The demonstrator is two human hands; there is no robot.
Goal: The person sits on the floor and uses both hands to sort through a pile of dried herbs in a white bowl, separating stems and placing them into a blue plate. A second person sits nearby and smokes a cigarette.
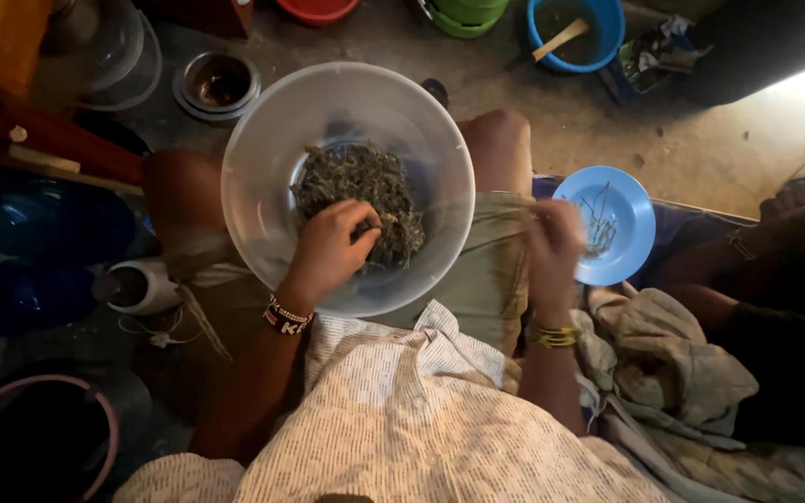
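Head view, looking straight down at someone sitting on the floor. The landmark is the big translucent plastic bowl resting on their lap, over the knees. Inside it sits a heap of dark green leafy stems, piled toward the middle and near side of the bowl.

The left hand is inside the bowl at its near rim, fingers curled down into the greens, so the grip is closed on a pinch of them. There's a beaded bracelet on that wrist, just outside the bowl's near edge.

The right hand is off to the right of the bowl, over the thigh, and it's motion-blurred. The fingers look bunched together, but I honestly can't tell if the grip is pinching anything. Yellow bangles on that wrist.

Just right of that hand, further right of the bowl, is a small round blue plastic plate with a few thin bare stalks on it.

Beyond the bowl, on the concrete floor, there's a small steel bowl up left and a blue plastic basin with a wooden spoon up right.
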